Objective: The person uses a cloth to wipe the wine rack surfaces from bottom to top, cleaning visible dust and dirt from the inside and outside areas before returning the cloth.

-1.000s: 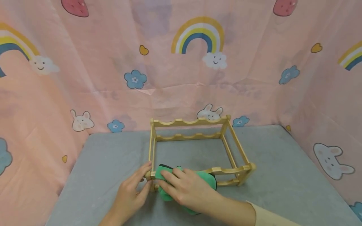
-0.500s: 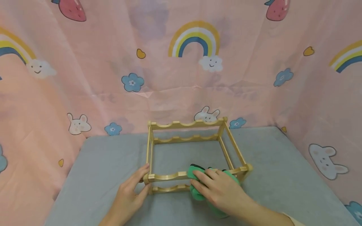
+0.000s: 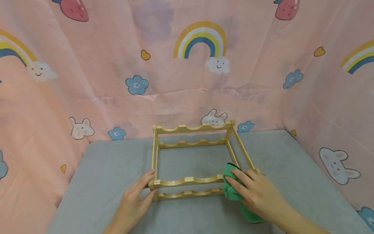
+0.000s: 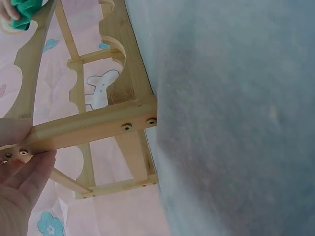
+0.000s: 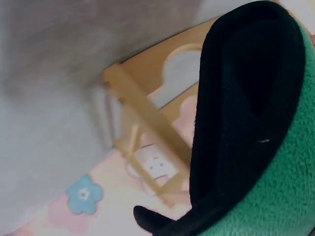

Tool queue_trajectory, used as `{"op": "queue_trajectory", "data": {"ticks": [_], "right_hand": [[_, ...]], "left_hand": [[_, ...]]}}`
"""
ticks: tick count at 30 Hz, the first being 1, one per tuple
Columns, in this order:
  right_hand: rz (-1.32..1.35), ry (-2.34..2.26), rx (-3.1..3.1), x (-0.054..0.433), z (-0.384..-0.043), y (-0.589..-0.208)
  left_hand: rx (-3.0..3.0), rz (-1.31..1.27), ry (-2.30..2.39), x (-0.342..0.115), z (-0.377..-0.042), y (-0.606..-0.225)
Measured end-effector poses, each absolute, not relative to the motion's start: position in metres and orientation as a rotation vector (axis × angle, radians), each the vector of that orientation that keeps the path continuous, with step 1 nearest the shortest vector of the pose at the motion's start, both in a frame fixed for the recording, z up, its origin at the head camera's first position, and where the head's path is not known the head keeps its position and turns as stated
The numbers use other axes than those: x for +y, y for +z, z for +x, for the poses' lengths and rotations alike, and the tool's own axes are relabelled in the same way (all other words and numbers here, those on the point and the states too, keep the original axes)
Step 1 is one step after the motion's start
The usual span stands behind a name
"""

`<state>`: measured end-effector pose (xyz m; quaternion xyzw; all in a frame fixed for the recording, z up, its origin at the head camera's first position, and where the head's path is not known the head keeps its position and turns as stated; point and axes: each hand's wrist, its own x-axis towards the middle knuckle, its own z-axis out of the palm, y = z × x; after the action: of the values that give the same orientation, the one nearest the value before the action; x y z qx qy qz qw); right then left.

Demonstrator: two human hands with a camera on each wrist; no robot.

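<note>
Backdrop: A pink sheet [image 3: 251,58] printed with rainbows [image 3: 201,39] and rabbits [image 3: 339,165] walls in the work.
Table: The grey-blue table [image 3: 114,162] meets the sheet along its far edge; its near edge falls outside the head view.
Rack, lie: A wooden rack [image 3: 189,179] stands near the table's far edge, well apart from the left and right edges, its long axis running left to right, nearly parallel to the far edge, its scallops opening upward.
Rack, look: Pale, yellowish wood, two scalloped rails front and two back, joined by straight bars at the ends.
Rack, obscured: A person's right hand and the cloth cover most of its near right corner; the right wrist view shows the frame only blurred.
Green cloth: Bunched and dark-edged, the green cloth [image 3: 232,190] is wrapped over the front top rail [image 3: 205,180] toward its right end, a flap hanging below.
Right hand: Fingers of the right hand [image 3: 258,191] bend over the cloth, gripping it against the rail; the thumb cannot be made out.
Left hand: Thumb and fingers of the left hand [image 3: 132,198] pinch the rack's near left corner, partly cut off in the left wrist view.
Screw heads: Small, round screw heads [image 4: 127,127] dot the left end.
</note>
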<state>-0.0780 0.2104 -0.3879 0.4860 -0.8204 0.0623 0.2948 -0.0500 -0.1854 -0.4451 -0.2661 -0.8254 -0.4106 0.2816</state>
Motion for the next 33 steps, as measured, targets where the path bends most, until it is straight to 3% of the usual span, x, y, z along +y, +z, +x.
{"op": "queue_trajectory", "data": {"ticks": [9,16,27,33], "right_hand": [[1.245,0.097,-2.201,0.235,-0.083,-0.382],[1.279,0.019,-2.188,0.237,-0.093,-0.353],[1.361,-0.041,-2.084,0.206,-0.135,-0.279],[1.405,-0.042,-2.070,0.180,-0.162,-0.261]], "left_hand": [[-2.181,-0.712,-1.186,-0.183,-0.051,-0.447],[-2.187,-0.707,-1.195,-0.183,-0.050,-0.446],[-2.182,-0.732,-1.153,-0.186,-0.049,-0.442],[-2.199,-0.748,-1.123,-0.189,-0.046,-0.440]]}}
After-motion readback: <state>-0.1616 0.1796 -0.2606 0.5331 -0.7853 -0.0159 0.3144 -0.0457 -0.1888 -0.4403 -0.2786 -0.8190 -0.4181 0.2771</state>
